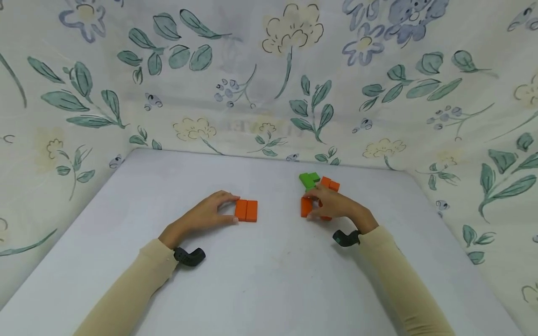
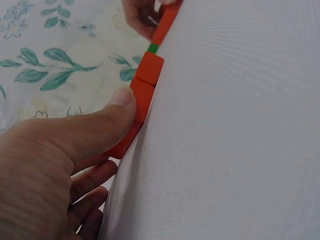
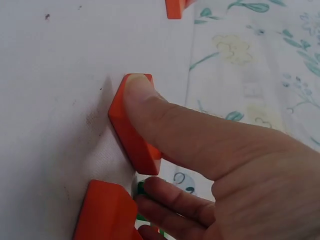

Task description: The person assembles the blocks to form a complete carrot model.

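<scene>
Two orange blocks [image 1: 246,210] lie side by side on the white table [image 1: 260,280], left of centre. My left hand [image 1: 230,209] grips their left end, fingers on the far side and thumb [image 2: 120,107] on the near side. To the right, my right hand [image 1: 313,205] pinches a single orange block [image 1: 306,206], its thumb [image 3: 145,95] lying flat on the block's face [image 3: 131,131] and its fingers curled behind. Another orange block [image 3: 105,212] sits right beside that hand. Just beyond lie a green block [image 1: 309,179] and more orange blocks [image 1: 329,183].
Floral cloth walls [image 1: 269,93] close the table in at the back and on both sides. A black wrist camera [image 1: 189,256] sits under each forearm. The near half of the tabletop shows only the white cover.
</scene>
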